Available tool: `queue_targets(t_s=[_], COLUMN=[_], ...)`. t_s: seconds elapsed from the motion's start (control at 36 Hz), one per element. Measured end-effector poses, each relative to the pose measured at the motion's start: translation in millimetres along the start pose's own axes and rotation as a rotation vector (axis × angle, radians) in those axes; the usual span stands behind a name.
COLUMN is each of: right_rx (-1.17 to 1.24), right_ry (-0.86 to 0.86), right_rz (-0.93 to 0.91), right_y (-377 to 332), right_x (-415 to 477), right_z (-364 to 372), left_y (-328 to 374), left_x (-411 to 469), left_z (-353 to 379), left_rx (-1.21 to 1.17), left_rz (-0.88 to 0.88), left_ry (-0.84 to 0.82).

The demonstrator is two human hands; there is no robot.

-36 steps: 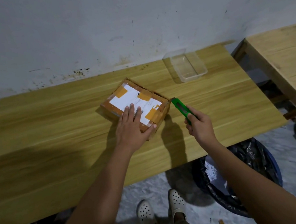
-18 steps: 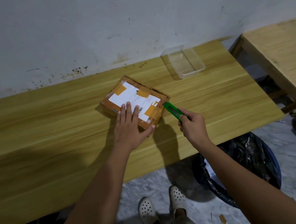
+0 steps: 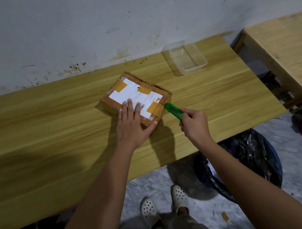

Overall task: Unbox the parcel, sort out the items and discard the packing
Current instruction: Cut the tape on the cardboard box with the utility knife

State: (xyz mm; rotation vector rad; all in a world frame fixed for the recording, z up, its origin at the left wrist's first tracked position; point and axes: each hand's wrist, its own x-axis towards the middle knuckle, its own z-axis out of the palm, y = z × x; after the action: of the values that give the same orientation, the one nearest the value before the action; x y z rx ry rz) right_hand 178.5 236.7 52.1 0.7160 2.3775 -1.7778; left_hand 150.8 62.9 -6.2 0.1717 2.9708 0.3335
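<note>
Left hand (image 3: 131,126) presses flat on the parcel (image 3: 135,93); right hand (image 3: 195,125) grips the cutter (image 3: 174,111). A slipping blade could cut the flat hand.

The white label (image 3: 135,95) on the parcel (image 3: 164,92) bears a barcode and print too small to read.
</note>
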Motion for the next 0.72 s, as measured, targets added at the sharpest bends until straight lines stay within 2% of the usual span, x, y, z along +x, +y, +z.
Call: queue_targets(t_s=[0.25, 0.47, 0.72], right_rx=[-0.146, -0.298, -0.287], right_ry=[0.033, 0.037, 0.052], right_rz=[-0.048, -0.120, -0.149], right_y=[-10.9, -18.6, -16.1], right_x=[-7.1, -13.3, -9.3], right_z=[13.0, 17.7, 15.5], left_y=[-0.2, -13.0, 6.1], left_x=[2.7, 2.8, -7.4], left_z=[-1.0, -8.7, -3.4], left_rx=[-0.002, 0.064, 0.076], left_rz=[0.006, 0.108, -0.011], left_ry=[-0.051, -0.125, -0.058])
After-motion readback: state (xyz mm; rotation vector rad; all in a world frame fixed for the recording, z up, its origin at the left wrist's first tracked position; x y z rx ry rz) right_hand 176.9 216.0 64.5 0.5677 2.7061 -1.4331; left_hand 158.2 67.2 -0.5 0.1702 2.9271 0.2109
